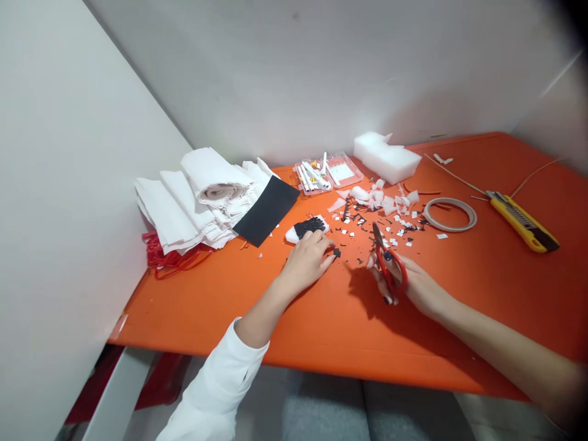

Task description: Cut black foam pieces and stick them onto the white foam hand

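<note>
My right hand [414, 283] grips the scissors [378, 241], and I can't tell whether my left hand [305, 258], at the probably soft, light black-topped piece [307, 228], best held by its white end [291, 235], pinches a scrap [337, 252].

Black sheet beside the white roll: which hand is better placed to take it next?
Probably the left hand: it is nearer the black sheet and appears to carry no tool. The right hand is farther off and holds the red-handled scissors.
</note>
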`<state>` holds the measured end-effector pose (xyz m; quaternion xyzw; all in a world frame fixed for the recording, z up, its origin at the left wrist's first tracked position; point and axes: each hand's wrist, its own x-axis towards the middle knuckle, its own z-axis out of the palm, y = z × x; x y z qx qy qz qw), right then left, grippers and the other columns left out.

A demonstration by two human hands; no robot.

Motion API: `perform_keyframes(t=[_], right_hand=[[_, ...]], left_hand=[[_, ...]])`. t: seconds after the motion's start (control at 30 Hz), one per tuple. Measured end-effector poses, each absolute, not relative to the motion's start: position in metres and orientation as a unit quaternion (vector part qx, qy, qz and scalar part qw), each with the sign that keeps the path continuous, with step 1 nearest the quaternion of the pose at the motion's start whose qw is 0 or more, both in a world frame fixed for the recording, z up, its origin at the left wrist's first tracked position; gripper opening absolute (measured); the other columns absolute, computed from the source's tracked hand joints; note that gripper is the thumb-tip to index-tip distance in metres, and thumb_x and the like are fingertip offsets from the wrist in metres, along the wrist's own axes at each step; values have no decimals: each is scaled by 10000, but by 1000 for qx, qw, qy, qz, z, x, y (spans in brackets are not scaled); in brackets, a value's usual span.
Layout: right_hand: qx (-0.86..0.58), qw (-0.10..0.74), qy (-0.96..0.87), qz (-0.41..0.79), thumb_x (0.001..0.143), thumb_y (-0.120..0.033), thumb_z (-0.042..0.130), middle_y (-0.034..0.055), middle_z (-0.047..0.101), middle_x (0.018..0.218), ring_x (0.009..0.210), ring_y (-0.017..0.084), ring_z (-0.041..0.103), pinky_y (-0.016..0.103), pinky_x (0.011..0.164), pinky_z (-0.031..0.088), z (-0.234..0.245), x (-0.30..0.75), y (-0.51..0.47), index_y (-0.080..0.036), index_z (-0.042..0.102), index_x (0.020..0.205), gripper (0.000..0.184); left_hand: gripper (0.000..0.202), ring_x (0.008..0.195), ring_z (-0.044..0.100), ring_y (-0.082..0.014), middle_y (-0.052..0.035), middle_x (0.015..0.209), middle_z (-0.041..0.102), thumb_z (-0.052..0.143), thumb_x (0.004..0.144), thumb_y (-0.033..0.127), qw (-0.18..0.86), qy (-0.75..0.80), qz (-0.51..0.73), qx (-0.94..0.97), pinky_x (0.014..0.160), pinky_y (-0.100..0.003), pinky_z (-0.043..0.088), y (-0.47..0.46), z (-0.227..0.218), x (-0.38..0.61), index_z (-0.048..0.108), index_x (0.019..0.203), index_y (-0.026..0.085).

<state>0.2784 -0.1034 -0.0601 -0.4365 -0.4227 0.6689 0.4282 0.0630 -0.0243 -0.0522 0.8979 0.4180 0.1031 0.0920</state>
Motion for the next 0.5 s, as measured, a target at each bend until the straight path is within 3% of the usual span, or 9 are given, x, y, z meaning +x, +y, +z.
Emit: perform_keyframes(t=[0.5], right_hand=[[-418, 419, -443, 674, 870, -564, 491, -54, 475, 623, 392, 82, 484, 207, 371, 375, -51, 276, -107, -198, 491, 843, 366]], left_hand=[[122, 977, 528, -228, -68, 1024, 612, 582, 867, 296, 122, 426, 95, 891, 844, -353, 433, -17, -55, 70, 596, 930, 192]])
